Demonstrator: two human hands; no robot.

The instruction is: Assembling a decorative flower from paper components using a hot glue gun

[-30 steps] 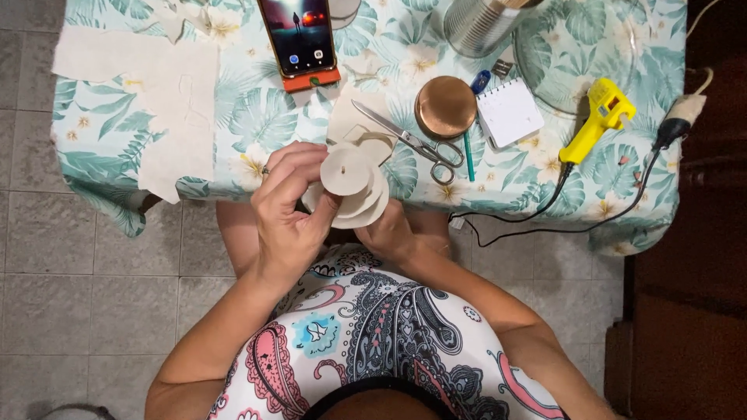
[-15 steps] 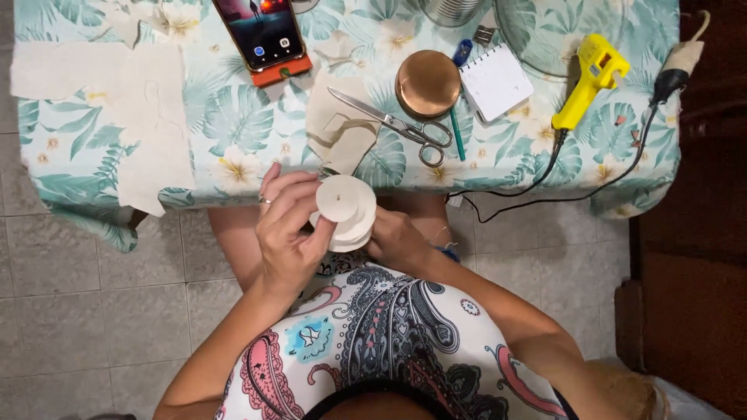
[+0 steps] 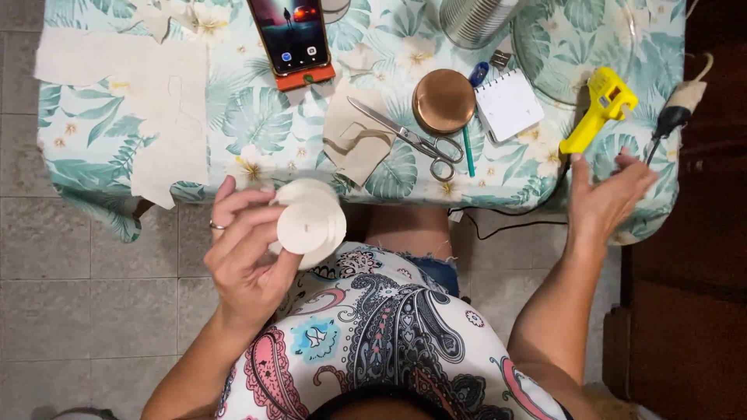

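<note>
Left hand holds stacked cream fabric discs; right hand reaching for the yellow glue gun.

Left hand (image 3: 245, 260) is raised off the worktop (image 3: 257, 117) edge, above the lap, fingers (image 3: 241, 201) curled around a small stack of cream fabric discs (image 3: 310, 224), flat face turned up toward the camera. Right hand (image 3: 611, 198) is empty, fingers spread wide, just short of the yellow glue gun (image 3: 599, 113), which lies on the leaf-print cloth with its cord trailing off the edge. Not touching it. Judged step: fetching the glue while the discs are kept presented. The next move calls for closing around the gun's handle without snagging the cord, then bringing the nozzle to the disc face. Scissors (image 3: 408, 140), a copper lid (image 3: 443, 101), a notepad (image 3: 507, 103), a phone (image 3: 292, 39) and cut fabric scraps (image 3: 354, 144) lie between, untouched.
</note>
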